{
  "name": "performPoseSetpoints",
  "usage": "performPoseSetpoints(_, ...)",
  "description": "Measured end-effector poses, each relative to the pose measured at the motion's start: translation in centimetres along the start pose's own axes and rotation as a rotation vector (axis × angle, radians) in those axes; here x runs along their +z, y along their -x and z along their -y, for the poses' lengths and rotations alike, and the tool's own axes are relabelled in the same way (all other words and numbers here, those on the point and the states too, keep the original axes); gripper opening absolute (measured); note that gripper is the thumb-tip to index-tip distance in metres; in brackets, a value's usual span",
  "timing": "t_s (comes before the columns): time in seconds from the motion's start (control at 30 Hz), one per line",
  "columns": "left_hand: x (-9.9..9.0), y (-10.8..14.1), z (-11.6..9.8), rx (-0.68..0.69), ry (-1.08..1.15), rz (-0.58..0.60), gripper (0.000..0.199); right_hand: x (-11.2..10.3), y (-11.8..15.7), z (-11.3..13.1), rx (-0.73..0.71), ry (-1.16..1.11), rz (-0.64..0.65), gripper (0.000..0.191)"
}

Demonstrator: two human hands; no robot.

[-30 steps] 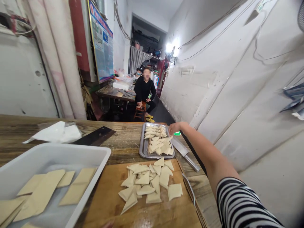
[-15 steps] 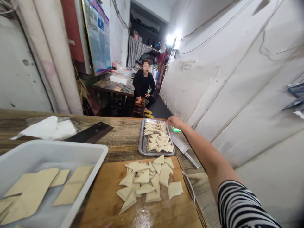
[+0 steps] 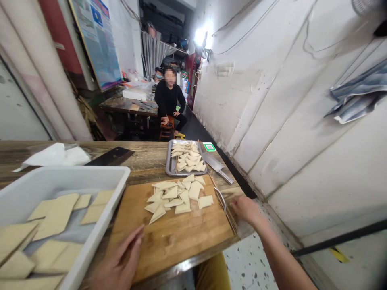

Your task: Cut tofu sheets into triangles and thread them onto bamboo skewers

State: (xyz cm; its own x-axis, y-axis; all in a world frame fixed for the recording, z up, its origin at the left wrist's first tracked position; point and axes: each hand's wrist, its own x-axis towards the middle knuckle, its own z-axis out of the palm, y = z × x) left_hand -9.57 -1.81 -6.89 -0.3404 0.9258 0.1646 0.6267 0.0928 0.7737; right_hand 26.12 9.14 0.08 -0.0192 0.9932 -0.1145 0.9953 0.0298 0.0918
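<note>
Tofu triangles (image 3: 171,194) on cutting board (image 3: 178,241); R hand (image 3: 246,211) now back from steel tray (image 3: 168,169), L hand (image 3: 119,259) at board edge; fingers open, nothing pinched.

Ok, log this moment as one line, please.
left hand: empty, by wooden cutting board | right hand: empty, at its edge | pale triangular pieces on board

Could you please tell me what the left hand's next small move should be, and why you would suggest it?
I would probably have the left hand lift one beige tofu sheet from the white tray onto the wooden cutting board. That hand is right beside the tray's rim, and the board's front lies bare below the pile of tofu triangles.
</note>
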Motion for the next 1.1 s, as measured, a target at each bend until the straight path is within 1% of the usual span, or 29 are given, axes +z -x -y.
performPoseSetpoints(0.07, 0.4, -0.3, -1.3, 0.167, -0.041, -0.068, 0.039, 1.3, 1.7, -0.1, 0.023, -0.038, 0.018, 0.024)
performPoseSetpoints(0.17, 1.1, -1.6, -3.2, 0.436, -0.139, -0.082, 0.037, 2.6, 2.4, 0.6, 0.056, -0.086, 0.012, 0.024)
performPoseSetpoints(0.2, 1.4, -2.2, -3.8, 0.493, -0.194, -0.073, 0.036, 2.9, 2.4, 0.9, 0.07, -0.1, 0.007, 0.025)
performPoseSetpoints(0.27, 2.0, -3.5, -4.7, 0.547, -0.34, -0.047, 0.033, 3.1, 2.1, 1.2, 0.092, -0.128, 0.006, 0.026)
performPoseSetpoints(0.37, 3.0, -5.2, -5.3, 0.525, -0.55, 0.005, 0.031, 3.2, 1.6, 1.1, 0.114, -0.174, 0.016, 0.023)
performPoseSetpoints(0.47, 3.4, -6.2, -5.2, 0.5, -0.627, 0.053, 0.032, 3.2, 1.6, 0.6, 0.126, -0.226, 0.007, 0.024)
performPoseSetpoints(0.6, 3.4, -6.3, -4.6, 0.573, -0.619, 0.118, 0.03, 3.5, 2.1, 0.0, 0.138, -0.322, -0.048, 0.022)
performPoseSetpoints(0.7, 3.3, -6.0, -4.7, 0.618, -0.701, 0.108, 0.034, 3.8, 2.5, -0.5, 0.15, -0.408, -0.112, 0.019)
performPoseSetpoints(0.8, 3.2, -5.9, -5.1, 0.591, -0.743, 0.119, 0.033, 3.9, 3.1, -1.1, 0.168, -0.502, -0.18, 0.017)
performPoseSetpoints(0.87, 3.1, -6.0, -5.3, 0.538, -0.713, 0.148, 0.029, 4.0, 4.1, -1.4, 0.174, -0.579, -0.228, 0.018)
performPoseSetpoints(0.93, 3.0, -6.0, -5.5, 0.507, -0.665, 0.146, 0.025, 4.2, 5.8, -1.0, 0.16, -0.666, -0.263, 0.021)
performPoseSetpoints(0.97, 2.9, -5.9, -5.6, 0.502, -0.64, 0.123, 0.024, 4.4, 6.9, -0.5, 0.14, -0.723, -0.265, 0.023)
performPoseSetpoints(1.03, 2.8, -5.7, -5.5, 0.502, -0.583, 0.055, 0.022, 5.4, 9.4, 1.4, 0.083, -0.86, -0.246, 0.025)
performPoseSetpoints(1.07, 2.7, -5.5, -5.3, 0.503, -0.545, 0.018, 0.023, 6.1, 10.7, 2.6, 0.018, -1.097, -0.202, 0.024)
performPoseSetpoints(1.1, 2.6, -5.3, -5.1, 0.504, -0.498, -0.015, 0.023, 6.9, 12.0, 4.0, -0.048, -1.309, -0.126, 0.025)
